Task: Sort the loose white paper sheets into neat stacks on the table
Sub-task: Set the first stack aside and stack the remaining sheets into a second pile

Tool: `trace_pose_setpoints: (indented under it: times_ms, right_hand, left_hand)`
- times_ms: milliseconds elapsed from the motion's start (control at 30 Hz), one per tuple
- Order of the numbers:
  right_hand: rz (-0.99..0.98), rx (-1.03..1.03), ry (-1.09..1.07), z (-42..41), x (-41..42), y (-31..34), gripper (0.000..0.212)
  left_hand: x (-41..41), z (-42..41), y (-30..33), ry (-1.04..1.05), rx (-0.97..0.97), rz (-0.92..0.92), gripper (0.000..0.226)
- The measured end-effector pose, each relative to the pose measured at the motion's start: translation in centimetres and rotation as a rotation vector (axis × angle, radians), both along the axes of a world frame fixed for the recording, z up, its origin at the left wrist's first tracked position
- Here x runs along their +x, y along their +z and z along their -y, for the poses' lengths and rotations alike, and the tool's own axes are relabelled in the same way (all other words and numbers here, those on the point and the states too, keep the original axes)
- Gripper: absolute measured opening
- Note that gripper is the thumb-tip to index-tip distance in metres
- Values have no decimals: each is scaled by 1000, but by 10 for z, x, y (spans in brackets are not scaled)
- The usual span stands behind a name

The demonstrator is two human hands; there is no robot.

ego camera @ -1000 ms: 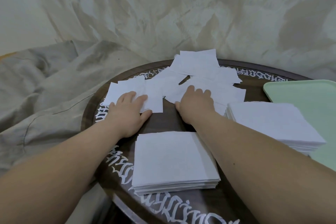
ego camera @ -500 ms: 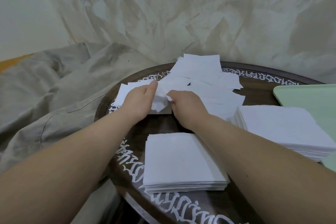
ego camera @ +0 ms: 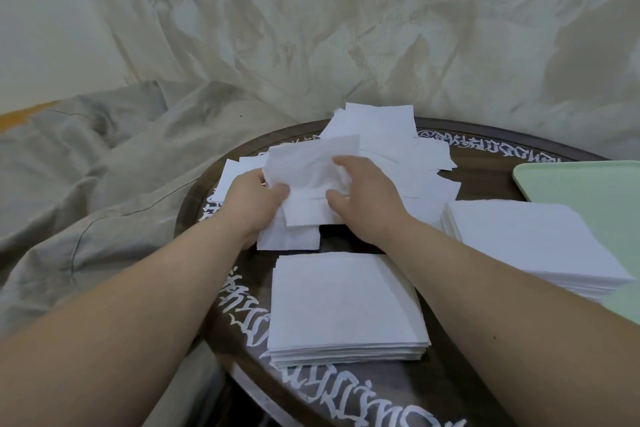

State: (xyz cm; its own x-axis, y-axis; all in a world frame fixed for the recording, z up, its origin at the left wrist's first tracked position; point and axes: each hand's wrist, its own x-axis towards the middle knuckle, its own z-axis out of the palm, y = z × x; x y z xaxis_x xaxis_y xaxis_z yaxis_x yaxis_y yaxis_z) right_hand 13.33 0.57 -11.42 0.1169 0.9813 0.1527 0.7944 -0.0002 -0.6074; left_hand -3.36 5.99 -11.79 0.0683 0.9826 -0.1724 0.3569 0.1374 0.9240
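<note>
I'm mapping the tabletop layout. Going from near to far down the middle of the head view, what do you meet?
Near stack → held sheets, gripped by left hand and right hand → loose sheets → table's far rim → draped cloth.

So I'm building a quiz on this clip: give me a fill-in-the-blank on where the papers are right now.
1. Both hands, left hand and right hand, hold a bunch of loose ____ sheets.
2. The number of neat stacks on the table is ____.
3. The near stack lies ____ the forearms.
4. The tray at the right is pale ____.

Missing: white; two; between; green
</note>
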Motion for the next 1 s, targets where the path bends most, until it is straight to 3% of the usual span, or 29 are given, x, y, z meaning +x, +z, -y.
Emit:
trace_pose_setpoints:
  times_ms: [200, 467, 667, 767, 833, 1000]
  right_hand:
    - [-425, 11, -224, 5, 7, 29, 70]
    - [-776, 104, -226, 51, 8, 75, 27]
    - [-928, 143, -248, 105, 1, 78, 26]
    - [-963, 149, -235, 131, -4, 74, 27]
    - [-881, 138, -228, 145, -7, 66, 29]
    - [-842, 72, -138, 173, -9, 46, 65]
  left_hand:
    - [-5, 10, 35, -5, 81, 196, 13]
    - [-16, 54, 83, -54, 49, 274, 6]
    - [-21, 120, 88, -203, -85, 456, 25]
    - [-23, 146, 78, -160, -101, 450, 32]
    - [-24, 157, 72, -93, -97, 445, 26]
    - [-34, 175, 53, -33, -81, 397, 18]
